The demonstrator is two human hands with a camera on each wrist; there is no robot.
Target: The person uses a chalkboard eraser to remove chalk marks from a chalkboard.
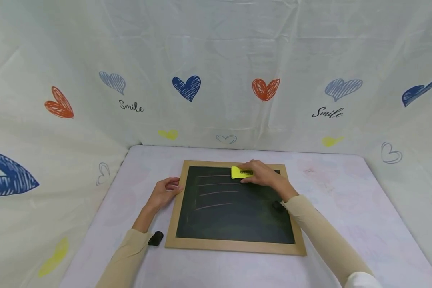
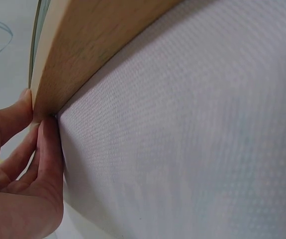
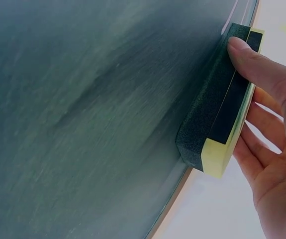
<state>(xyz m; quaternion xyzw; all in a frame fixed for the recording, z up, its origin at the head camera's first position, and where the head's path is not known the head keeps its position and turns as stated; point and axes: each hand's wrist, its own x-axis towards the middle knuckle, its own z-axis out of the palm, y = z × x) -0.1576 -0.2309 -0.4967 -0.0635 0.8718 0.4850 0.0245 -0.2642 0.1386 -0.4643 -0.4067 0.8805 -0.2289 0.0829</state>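
Observation:
A chalkboard (image 1: 237, 224) with a light wooden frame lies on the table. Several thin pale chalk lines (image 1: 217, 193) run across its left half. My right hand (image 1: 263, 174) grips a yellow chalkboard eraser (image 1: 239, 173) near the board's far edge. In the right wrist view, the thumb lies along the eraser's side (image 3: 227, 107), and its dark felt is against the board. At the left, my left hand (image 1: 163, 194) holds the wooden frame (image 2: 78, 50), thumb on its upper edge and fingers at its outer side.
The table (image 1: 331, 232) has a pale cloth and extends to both sides of the board. A whitish curtain (image 1: 223, 48) printed with hearts and "Smile" hangs behind and at the sides. Dark wrist-camera pieces (image 1: 156, 239) sit by the sleeves.

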